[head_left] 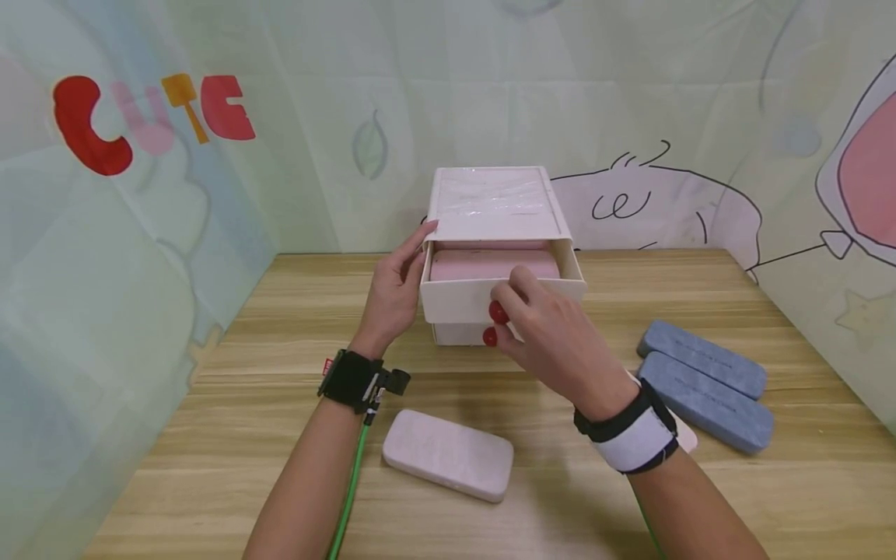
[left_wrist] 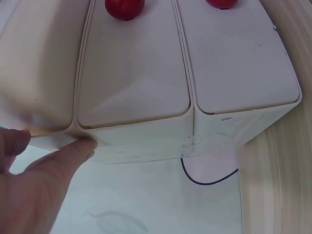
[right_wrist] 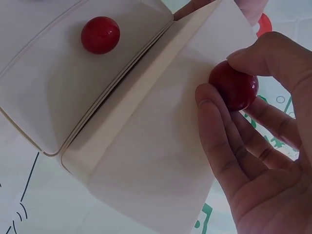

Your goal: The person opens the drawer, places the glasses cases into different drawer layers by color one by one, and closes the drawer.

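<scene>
A small white drawer cabinet (head_left: 493,201) stands on the table, its top drawer (head_left: 455,302) pulled part way out. Inside that drawer lies a pink case (head_left: 490,265). My right hand (head_left: 549,334) pinches the drawer's round red knob (right_wrist: 234,85) between thumb and fingers. Below it, a second red knob (right_wrist: 100,35) sits on a closed drawer front. Against the cabinet's left side rests my left hand (head_left: 393,295), fingers extended, fingertips near the top edge. The left wrist view shows one of its fingers touching the white side wall (left_wrist: 141,144).
A pale pink case (head_left: 448,455) lies on the wooden table (head_left: 231,435) in front of the cabinet. Two blue cases (head_left: 707,397) lie side by side at the right. Near them a pale item (head_left: 684,432) is mostly hidden by the right wrist. A printed cloth (head_left: 336,101) hangs behind.
</scene>
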{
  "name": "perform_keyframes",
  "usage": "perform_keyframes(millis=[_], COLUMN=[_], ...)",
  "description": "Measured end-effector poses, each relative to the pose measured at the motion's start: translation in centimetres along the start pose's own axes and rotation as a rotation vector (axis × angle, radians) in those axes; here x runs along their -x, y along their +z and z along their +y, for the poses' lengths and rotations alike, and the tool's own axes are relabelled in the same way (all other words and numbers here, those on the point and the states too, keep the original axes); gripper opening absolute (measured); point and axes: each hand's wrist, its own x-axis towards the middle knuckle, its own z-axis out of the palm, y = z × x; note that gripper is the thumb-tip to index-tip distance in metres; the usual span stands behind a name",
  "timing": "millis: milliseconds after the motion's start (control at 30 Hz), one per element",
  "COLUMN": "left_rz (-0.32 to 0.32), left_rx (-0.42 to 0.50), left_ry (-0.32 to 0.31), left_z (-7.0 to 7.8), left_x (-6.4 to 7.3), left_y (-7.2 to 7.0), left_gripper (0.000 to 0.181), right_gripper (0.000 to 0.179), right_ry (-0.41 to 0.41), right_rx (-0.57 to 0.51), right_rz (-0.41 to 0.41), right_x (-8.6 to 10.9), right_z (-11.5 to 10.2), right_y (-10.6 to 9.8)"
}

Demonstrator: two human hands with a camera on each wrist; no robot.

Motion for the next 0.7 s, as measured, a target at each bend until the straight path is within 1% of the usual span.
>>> perform_keyframes(millis=[233, 700], left_rz=[-0.007, -0.018], left_rx=[0.023, 0.025], left_ry=[-0.007, 0.017], left_z=[0.10, 0.00], left_x=[0.08, 0.07], left_y=[0.00, -0.09], left_gripper=[0.048, 0.048], right_gripper=[0.024, 0.026], right_ry=[0.010, 0.035], right_rx=[-0.002, -0.006], right_rz=[0.006, 0.009], right_x=[-0.09, -0.20], right_z=[0.12, 0.45], right_y=[0.21, 0.63])
